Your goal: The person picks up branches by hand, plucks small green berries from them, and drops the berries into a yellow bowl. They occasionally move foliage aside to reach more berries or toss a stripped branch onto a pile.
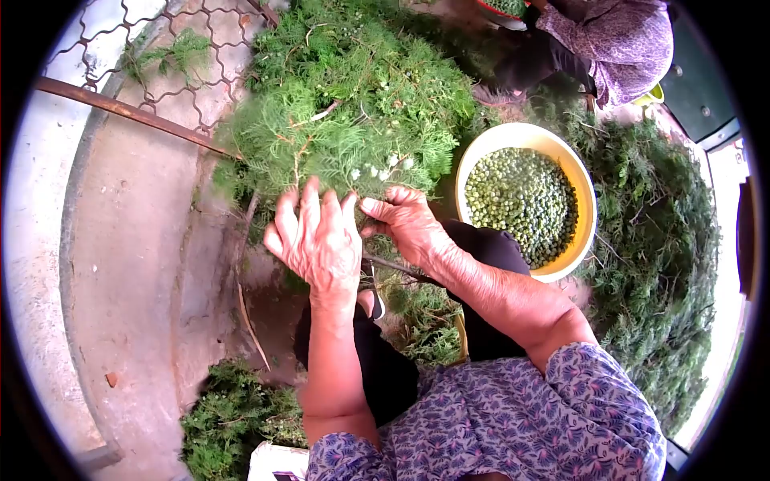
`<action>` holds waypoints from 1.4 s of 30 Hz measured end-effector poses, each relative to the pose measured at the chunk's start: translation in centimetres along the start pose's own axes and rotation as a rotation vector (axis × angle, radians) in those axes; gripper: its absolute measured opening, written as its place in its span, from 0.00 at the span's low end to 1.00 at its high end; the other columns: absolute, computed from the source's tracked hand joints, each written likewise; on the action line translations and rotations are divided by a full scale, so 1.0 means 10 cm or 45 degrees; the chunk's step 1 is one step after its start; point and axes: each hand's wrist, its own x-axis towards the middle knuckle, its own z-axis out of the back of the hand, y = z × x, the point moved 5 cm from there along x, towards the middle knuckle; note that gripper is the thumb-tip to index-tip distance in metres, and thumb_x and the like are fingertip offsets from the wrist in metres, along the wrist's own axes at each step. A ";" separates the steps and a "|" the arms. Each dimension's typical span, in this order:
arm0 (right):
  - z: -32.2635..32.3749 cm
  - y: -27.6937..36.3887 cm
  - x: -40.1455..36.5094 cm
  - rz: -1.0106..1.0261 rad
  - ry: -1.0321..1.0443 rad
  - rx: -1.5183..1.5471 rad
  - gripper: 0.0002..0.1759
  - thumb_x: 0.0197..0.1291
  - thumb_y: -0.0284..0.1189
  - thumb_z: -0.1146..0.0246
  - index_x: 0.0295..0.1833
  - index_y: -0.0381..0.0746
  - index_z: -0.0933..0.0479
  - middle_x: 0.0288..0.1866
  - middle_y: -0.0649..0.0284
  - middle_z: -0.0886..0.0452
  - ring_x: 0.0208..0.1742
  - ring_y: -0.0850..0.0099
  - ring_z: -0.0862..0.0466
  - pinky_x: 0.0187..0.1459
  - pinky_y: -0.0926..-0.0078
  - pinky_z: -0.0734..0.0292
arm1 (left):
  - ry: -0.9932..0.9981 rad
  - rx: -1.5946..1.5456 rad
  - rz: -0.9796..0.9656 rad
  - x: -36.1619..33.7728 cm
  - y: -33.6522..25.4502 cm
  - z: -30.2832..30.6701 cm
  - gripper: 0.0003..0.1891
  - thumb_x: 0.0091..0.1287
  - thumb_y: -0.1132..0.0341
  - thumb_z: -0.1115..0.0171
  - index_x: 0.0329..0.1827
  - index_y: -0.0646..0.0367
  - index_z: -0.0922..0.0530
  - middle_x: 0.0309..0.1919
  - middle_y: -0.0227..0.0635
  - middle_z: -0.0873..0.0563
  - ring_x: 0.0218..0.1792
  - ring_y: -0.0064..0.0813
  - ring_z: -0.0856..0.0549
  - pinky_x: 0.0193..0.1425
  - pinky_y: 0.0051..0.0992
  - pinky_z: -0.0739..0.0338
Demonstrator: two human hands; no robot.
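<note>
With the left hand point(321, 240) half spread at the leafy sprig point(300, 152) just beyond it, its grip hidden, and the right hand point(413, 228) narrowed, its hold unclear, a careless tug could scatter berries point(383, 174) left of the yellow bucket point(525, 136)

People number 2: the wearer, with 1 left hand point(322, 244) and 1 right hand point(413, 224), and 1 co-worker point(601, 48). Conifer cuttings form 3 main heaps: 1 front heap point(361, 88), 1 right-hand heap point(658, 289), 1 lower-left heap point(228, 421). There is 1 large yellow tub point(521, 135); its small green cones point(521, 204) are too many to count. Also visible: 1 wire-mesh panel point(210, 34), 1 rusty bar point(136, 119), 1 shoe point(378, 306).
</note>
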 end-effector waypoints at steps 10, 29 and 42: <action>-0.19 -0.13 -0.64 0.016 0.105 0.014 0.03 0.56 0.18 0.40 0.36 0.35 0.22 0.32 0.65 0.19 0.31 0.75 0.19 0.30 0.77 0.17 | 0.375 -0.939 0.613 -0.23 0.10 0.25 0.13 0.59 0.63 0.39 0.30 0.67 0.25 0.23 0.40 0.21 0.28 0.30 0.21 0.30 0.31 0.25; 0.10 -0.02 -1.43 -0.332 0.236 -0.854 0.14 0.59 0.25 0.42 0.47 0.27 0.26 0.25 0.57 0.21 0.20 0.74 0.20 0.20 0.81 0.25 | 0.320 -1.815 1.554 -0.96 0.00 0.36 0.15 0.56 0.70 0.34 0.44 0.68 0.24 0.37 0.34 0.18 0.38 0.21 0.23 0.47 0.21 0.31; -0.31 0.15 -0.99 0.798 0.345 -1.407 0.17 0.44 0.25 0.31 0.43 0.39 0.24 0.35 0.56 0.22 0.35 0.62 0.21 0.38 0.69 0.27 | 0.556 -1.759 1.300 -1.08 0.17 0.11 0.06 0.66 0.68 0.45 0.43 0.58 0.24 0.31 0.23 0.21 0.29 0.10 0.26 0.24 0.14 0.35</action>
